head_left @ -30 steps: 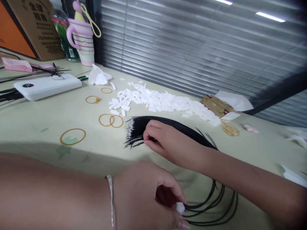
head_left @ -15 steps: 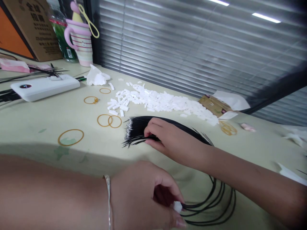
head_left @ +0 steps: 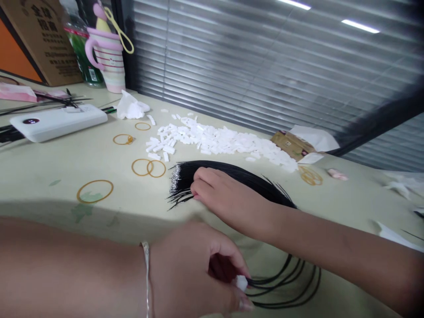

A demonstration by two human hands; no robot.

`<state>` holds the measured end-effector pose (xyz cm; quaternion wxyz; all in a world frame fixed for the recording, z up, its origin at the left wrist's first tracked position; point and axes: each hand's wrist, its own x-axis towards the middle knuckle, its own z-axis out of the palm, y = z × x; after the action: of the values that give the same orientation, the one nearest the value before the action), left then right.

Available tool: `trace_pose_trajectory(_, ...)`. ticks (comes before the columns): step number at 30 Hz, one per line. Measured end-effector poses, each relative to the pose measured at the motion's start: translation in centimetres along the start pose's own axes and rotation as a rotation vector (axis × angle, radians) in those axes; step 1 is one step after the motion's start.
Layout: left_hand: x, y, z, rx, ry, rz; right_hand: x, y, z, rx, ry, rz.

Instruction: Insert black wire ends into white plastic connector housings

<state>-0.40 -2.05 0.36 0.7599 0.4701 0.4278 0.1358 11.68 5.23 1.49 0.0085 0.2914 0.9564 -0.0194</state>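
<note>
My left hand (head_left: 195,269), with a thin silvery band at the wrist, pinches a small white connector housing (head_left: 241,282) between thumb and fingers. Several black wires (head_left: 285,289) run from the housing and curve round to the right under my right forearm. Farther up the table, my right hand (head_left: 221,194) lies over a thick bundle of black wires (head_left: 245,173), its fingers closed on wires at the near side. Bare silvery tips show at the bundle's left end. The fingertips of my right hand are partly hidden, so how many wires they grip cannot be told.
A heap of white housings (head_left: 218,141) spreads behind the bundle. Rubber bands (head_left: 142,167) lie to the left, more (head_left: 310,176) to the right. A white power bank (head_left: 62,123), a striped cup (head_left: 111,62), a crumpled tissue (head_left: 130,106) and a tissue pack (head_left: 293,145) stand around.
My right hand has shifted slightly left along the bundle, and its fingers have closed down over the near wires. My left hand keeps the housing in about the same place. The view has shifted slightly.
</note>
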Motion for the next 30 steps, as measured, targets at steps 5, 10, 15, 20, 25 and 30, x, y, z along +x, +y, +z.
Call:
trace_pose_trajectory(5,-0.1,0.1,0.0,0.005,-0.001,0.011,-0.2,0.1,-0.1,-0.011,0.054,-0.016)
trace_pose_trajectory(10,0.0,0.1,0.0,-0.001,-0.006,0.018,-0.2,0.4,-0.2,0.004,0.068,-0.031)
trace_pose_trajectory(15,0.1,-0.1,0.0,-0.009,0.002,0.010,0.2,0.5,0.0,0.002,0.039,-0.060)
trace_pose_trajectory(20,0.0,-0.2,0.0,-0.045,-0.004,0.032,0.2,-0.4,0.9,-0.006,0.058,-0.089)
trace_pose_trajectory(25,0.2,-0.3,-0.1,-0.078,-0.014,0.067,-0.3,0.0,-2.5,0.163,0.177,-0.007)
trace_pose_trajectory(30,0.6,-0.5,-0.6,-0.087,0.012,0.137,-2.0,2.5,-10.7,0.678,0.410,0.111)
